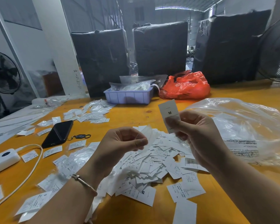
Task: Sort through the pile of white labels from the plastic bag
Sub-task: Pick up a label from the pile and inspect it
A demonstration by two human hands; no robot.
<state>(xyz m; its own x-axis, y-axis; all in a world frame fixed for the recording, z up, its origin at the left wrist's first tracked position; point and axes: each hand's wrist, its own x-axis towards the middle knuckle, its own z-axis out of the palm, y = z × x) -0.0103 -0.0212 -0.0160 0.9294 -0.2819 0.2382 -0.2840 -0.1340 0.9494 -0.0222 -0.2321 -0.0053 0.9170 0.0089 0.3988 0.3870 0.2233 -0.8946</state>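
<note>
A pile of white labels [152, 165] lies on the yellow table [128, 113] in front of me. My right hand [196, 135] pinches a white label marked M [168, 110], held upright above the pile. To its left, my left hand [120, 146] pinches a thin, see-through label or film [148, 135] between thumb and fingers. A large clear plastic bag [236, 126] with printed warning text lies crumpled at the right, beside the pile.
More loose labels [87, 115] are scattered at the left and back. A black phone [58, 133] with a key fob, a white power bank [2, 160] and cable lie left. A lilac tray [128, 96], red bag [186, 86] and black bales [160, 49] stand behind.
</note>
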